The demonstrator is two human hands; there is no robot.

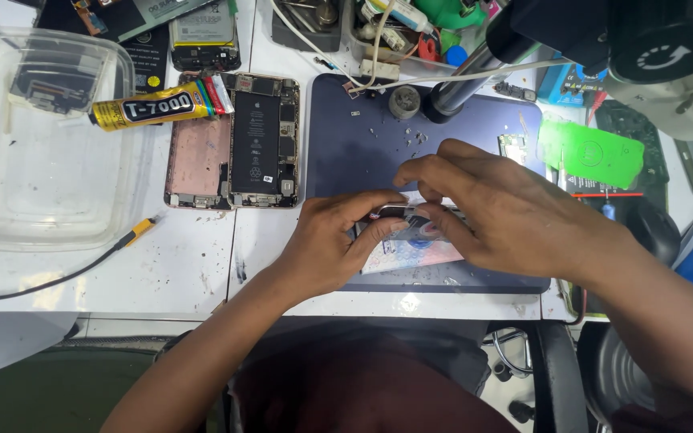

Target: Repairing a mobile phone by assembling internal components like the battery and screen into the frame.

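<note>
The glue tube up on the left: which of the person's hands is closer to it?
Left. The left hand lies below and to the right of the yellow glue tube, past the opened phone. The right hand is farther right, over the dark mat.

Your left hand [332,244]: palm down, fingers curled, tips pinching | your right hand [500,210]: arched over, fingers bent, tips meeting the left | forearms converge.

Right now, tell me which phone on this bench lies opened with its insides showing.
The pink-framed phone left of the dark blue mat, battery and boards exposed. The other phone sits on the mat, gripped by the left hand and right hand.
</note>
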